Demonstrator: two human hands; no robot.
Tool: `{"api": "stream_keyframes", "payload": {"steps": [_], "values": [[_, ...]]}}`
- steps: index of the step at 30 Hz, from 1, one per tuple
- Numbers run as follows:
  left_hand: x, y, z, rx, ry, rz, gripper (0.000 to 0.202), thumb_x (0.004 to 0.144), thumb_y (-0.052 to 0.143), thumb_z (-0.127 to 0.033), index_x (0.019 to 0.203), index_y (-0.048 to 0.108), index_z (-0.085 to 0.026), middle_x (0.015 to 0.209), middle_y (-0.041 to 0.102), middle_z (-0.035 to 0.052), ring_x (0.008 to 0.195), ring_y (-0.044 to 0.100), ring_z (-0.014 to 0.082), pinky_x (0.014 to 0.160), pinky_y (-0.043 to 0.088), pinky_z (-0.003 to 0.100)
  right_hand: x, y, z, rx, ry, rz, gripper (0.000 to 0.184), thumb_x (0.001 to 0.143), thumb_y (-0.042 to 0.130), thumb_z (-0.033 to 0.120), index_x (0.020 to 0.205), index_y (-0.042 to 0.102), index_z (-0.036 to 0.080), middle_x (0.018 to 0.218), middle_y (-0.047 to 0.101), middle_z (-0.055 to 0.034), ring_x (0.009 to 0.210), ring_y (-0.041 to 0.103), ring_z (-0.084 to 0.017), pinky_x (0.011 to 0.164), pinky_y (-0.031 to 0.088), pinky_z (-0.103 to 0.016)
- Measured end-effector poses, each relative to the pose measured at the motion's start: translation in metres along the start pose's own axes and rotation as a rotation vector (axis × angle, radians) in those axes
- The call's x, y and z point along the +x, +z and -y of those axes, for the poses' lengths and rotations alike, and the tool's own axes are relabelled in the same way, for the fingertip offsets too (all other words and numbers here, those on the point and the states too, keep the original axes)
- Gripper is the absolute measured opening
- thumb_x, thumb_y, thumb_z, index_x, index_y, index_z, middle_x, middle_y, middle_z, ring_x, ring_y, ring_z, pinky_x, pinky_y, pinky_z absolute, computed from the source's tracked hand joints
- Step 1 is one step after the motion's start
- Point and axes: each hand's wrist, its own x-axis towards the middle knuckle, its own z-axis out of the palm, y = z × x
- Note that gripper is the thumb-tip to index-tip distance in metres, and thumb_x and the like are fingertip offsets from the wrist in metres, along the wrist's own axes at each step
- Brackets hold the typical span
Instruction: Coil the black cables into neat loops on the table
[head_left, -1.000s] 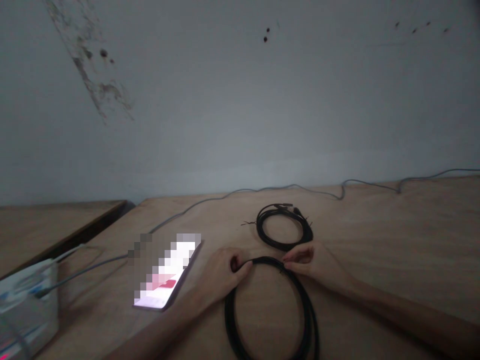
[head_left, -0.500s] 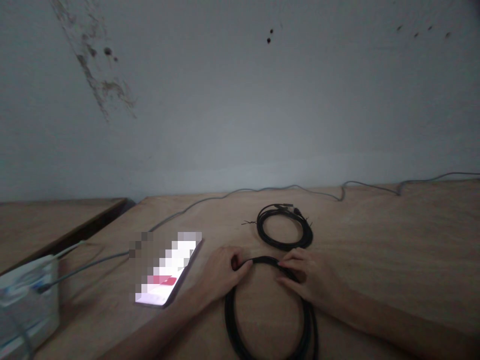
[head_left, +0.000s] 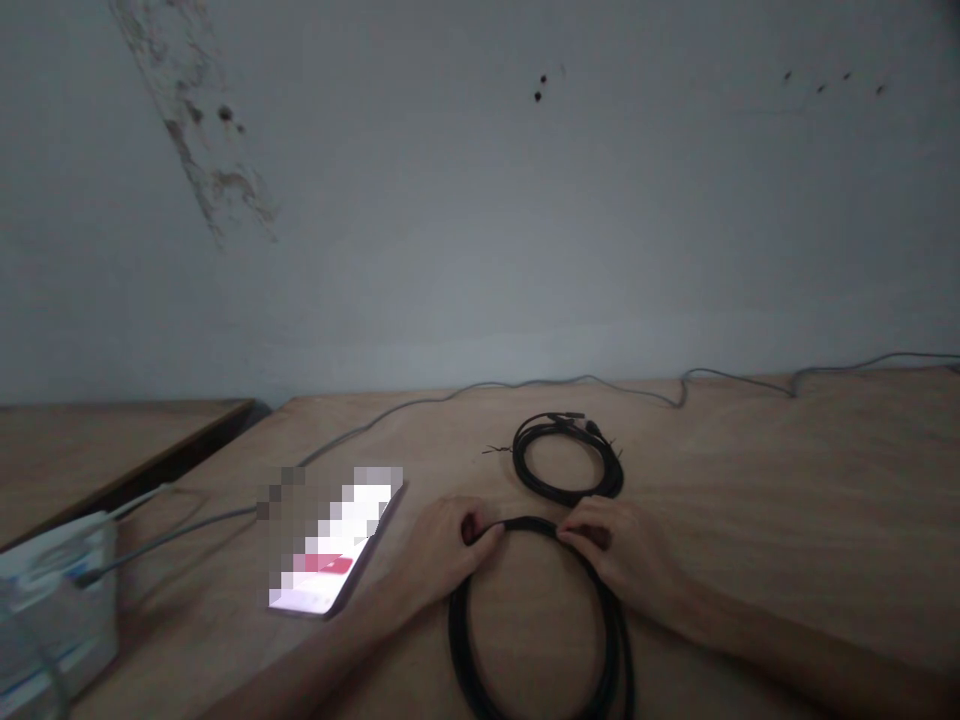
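A large loop of black cable (head_left: 459, 640) lies on the wooden table in front of me, its lower end cut off by the frame edge. My left hand (head_left: 451, 545) pinches the loop at its upper left, thumb against the strands. At the upper right of the same loop, my right hand (head_left: 609, 540) has its thumb and fingertips closed on the cable. Just beyond my hands rests a second, smaller coil of black cable (head_left: 525, 475), with plug-like ends on top and thin twist ties sticking out at its sides.
A phone with a lit screen (head_left: 337, 560) lies left of my left arm. At the far left stands a white box-like thing (head_left: 67, 610) with a grey cord (head_left: 375, 412) running from it along the back. A stained wall (head_left: 480, 220) rises behind the table (head_left: 787, 500).
My right thumb and fingers, slightly apart before, have closed together on the cable loop. My left hand keeps its hold. The view has tilted up a little.
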Motion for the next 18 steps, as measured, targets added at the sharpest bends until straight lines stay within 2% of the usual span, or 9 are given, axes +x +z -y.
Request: {"api": "stream_keyframes", "payload": {"steps": [6, 9, 13, 18], "values": [[0.001, 0.002, 0.004, 0.001, -0.001, 0.02, 0.034, 0.09, 0.06, -0.045, 0.068, 0.054, -0.019, 0.069, 0.059, -0.0004, 0.066, 0.053, 0.0169, 0.06, 0.032, 0.028, 0.005, -0.004, -0.008, 0.09, 0.042, 0.06, 0.013, 0.09, 0.064, 0.017, 0.085, 0.073, 0.025, 0.087, 0.073, -0.0004, 0.083, 0.066, -0.019, 0.075, 0.049, -0.031], [0.001, 0.003, 0.005, 0.0, 0.001, 0.019, 0.034, 0.09, 0.06, -0.045, 0.068, 0.055, -0.019, 0.068, 0.058, -0.0007, 0.065, 0.053, 0.0165, 0.059, 0.032, 0.028, 0.009, -0.008, -0.014, 0.108, -0.024, 0.139, 0.011, 0.09, 0.065, 0.017, 0.084, 0.071, 0.023, 0.085, 0.07, -0.0002, 0.079, 0.064, -0.018, 0.072, 0.047, -0.03], [0.001, 0.003, 0.006, -0.015, 0.01, 0.023, 0.035, 0.09, 0.061, -0.047, 0.069, 0.056, -0.019, 0.068, 0.059, -0.0006, 0.066, 0.054, 0.0169, 0.059, 0.032, 0.028, 0.011, -0.011, -0.022, 0.137, -0.134, 0.196, 0.012, 0.094, 0.061, 0.018, 0.089, 0.07, 0.023, 0.09, 0.068, -0.0007, 0.083, 0.063, -0.018, 0.078, 0.047, -0.03], [0.002, 0.002, 0.006, -0.032, 0.014, 0.023, 0.034, 0.091, 0.061, -0.044, 0.069, 0.057, -0.019, 0.068, 0.059, -0.0011, 0.065, 0.054, 0.0164, 0.06, 0.033, 0.028, 0.01, -0.011, -0.029, 0.164, -0.068, 0.212, 0.01, 0.094, 0.065, 0.026, 0.088, 0.072, 0.024, 0.089, 0.07, -0.0004, 0.082, 0.064, -0.018, 0.075, 0.048, -0.03]]}}
